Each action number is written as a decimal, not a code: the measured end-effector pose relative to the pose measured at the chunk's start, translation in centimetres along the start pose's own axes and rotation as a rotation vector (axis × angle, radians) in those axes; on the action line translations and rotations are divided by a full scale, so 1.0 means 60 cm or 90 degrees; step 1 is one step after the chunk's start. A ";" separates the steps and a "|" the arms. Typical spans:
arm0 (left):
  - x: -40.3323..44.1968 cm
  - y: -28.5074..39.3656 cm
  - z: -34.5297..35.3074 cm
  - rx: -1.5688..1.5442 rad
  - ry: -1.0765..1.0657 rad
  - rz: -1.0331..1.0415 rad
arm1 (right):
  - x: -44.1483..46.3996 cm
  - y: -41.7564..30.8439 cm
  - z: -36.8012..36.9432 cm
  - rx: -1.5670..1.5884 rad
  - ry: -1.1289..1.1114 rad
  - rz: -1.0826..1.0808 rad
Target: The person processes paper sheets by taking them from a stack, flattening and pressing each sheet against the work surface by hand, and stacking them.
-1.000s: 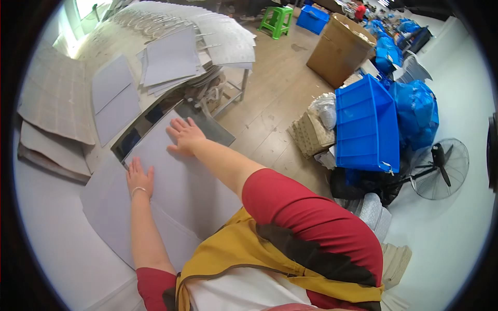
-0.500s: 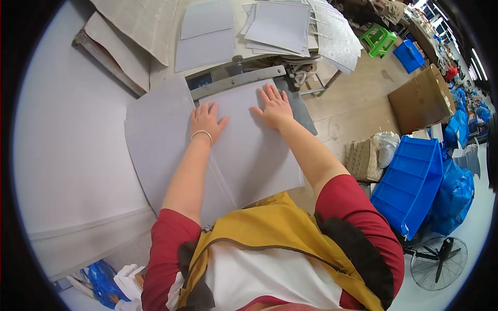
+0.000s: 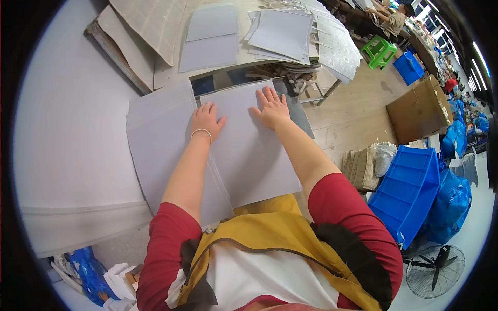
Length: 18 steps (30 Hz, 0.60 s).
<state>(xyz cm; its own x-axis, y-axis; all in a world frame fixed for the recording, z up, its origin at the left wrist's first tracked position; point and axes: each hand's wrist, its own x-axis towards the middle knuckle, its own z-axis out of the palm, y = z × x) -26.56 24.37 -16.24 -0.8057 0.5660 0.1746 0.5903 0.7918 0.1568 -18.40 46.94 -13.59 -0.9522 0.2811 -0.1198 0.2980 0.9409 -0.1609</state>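
Observation:
A large white board (image 3: 251, 160) with a crease lies flat in front of me, its right panel over a grey metal surface (image 3: 302, 111). My left hand (image 3: 206, 122) rests near the crease, fingers together and stretched out, with a pale bracelet on its wrist. Near the far right corner, my right hand (image 3: 273, 110) presses flat with fingers spread. Neither hand grips anything. Beyond the board's far edge, a dark gap (image 3: 223, 80) shows in the machine bed.
Stacked white sheets (image 3: 282, 33) and flat panels (image 3: 210, 49) lie on the table beyond. To the right are a green stool (image 3: 378, 52), a cardboard box (image 3: 417, 111), a blue crate (image 3: 407, 189) and a fan (image 3: 434, 271). Another person (image 3: 391, 23) sits far off.
The metal bar that lay across the board's far edge no longer shows there, and the gap behind is exposed. Both hands keep their place on the board. The view has shifted slightly.

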 end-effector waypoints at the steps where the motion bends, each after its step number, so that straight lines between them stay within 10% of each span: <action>1: 0.000 0.002 -0.004 -0.009 -0.008 -0.003 | 0.000 0.001 0.000 -0.005 -0.006 0.002; 18: 0.011 0.016 -0.030 0.105 -0.166 -0.003 | -0.038 0.032 0.013 0.041 0.013 -0.063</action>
<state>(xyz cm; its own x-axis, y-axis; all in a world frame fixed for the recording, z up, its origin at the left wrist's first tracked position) -26.41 25.08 -14.21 -0.8064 0.5853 -0.0843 0.5878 0.8090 -0.0069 -15.60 47.95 -14.40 -0.9783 0.1913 -0.0800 0.2050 0.9506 -0.2330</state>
